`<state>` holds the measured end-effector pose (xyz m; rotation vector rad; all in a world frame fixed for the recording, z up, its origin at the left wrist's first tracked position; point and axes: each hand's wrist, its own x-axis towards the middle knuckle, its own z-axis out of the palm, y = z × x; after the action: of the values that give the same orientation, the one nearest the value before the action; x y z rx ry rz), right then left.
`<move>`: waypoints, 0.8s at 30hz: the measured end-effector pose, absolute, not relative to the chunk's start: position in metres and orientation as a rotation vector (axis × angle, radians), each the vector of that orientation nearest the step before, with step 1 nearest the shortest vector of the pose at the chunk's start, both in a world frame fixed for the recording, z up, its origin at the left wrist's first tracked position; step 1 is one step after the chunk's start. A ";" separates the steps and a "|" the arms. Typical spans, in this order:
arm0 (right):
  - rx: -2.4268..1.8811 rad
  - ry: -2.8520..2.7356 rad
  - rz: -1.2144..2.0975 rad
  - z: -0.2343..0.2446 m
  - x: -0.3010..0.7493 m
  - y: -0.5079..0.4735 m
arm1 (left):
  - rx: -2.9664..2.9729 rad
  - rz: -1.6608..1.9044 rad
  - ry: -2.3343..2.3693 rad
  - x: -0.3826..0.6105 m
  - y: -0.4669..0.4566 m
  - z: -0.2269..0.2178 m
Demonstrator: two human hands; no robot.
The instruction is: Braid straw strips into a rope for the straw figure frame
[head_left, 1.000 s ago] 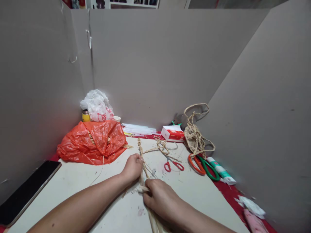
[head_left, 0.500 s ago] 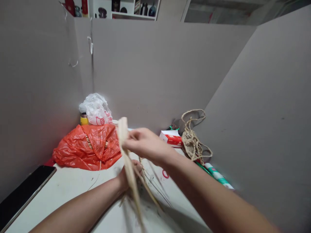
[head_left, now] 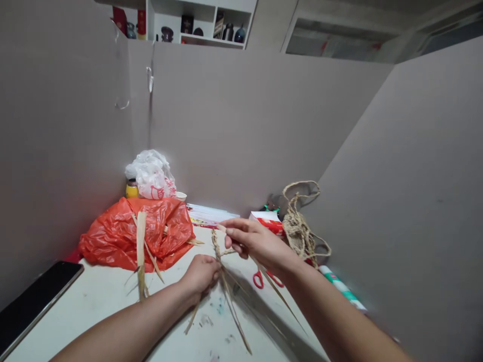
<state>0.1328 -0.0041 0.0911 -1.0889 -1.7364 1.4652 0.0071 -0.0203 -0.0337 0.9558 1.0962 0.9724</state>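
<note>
Dim light, apparently from overhead, leaves the grey walls (head_left: 226, 115) dull and the surface (head_left: 109, 294) brighter. A soft shadow spreads at 5 o'clock beneath the right forearm (head_left: 332, 296); the red bag (head_left: 107, 240) glints at 8 o'clock; wide-angle distortion stretches the phone (head_left: 39, 304) nearby.

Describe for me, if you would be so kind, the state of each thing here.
Braid, plaited at its far end, unplaited nearer
Left hand, closed on the braid
Right hand, raised, pinching a pale strip
Orange-red bag, crumpled
White bag, bunched up
Phone, lying flat, screen dark
Rope, heaped in a tangle
Scissors, handles apart, blades hidden
</note>
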 end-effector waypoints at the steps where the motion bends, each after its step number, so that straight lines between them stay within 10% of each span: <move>1: -1.070 -1.679 1.526 0.086 0.143 -0.011 | 0.952 0.952 1.079 0.005 -0.020 -0.032; 11: -1.312 -1.566 1.215 -0.006 0.153 -0.021 | 0.870 0.955 0.975 -0.001 -0.016 -0.032; 24: -1.345 -1.261 1.530 -0.014 0.148 -0.023 | 0.884 0.926 0.896 -0.004 -0.017 -0.031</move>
<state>0.1480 -0.0231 -0.0136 -1.3454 -1.2606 1.5303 -0.0041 -0.0170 -0.0306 0.8842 0.8963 0.9264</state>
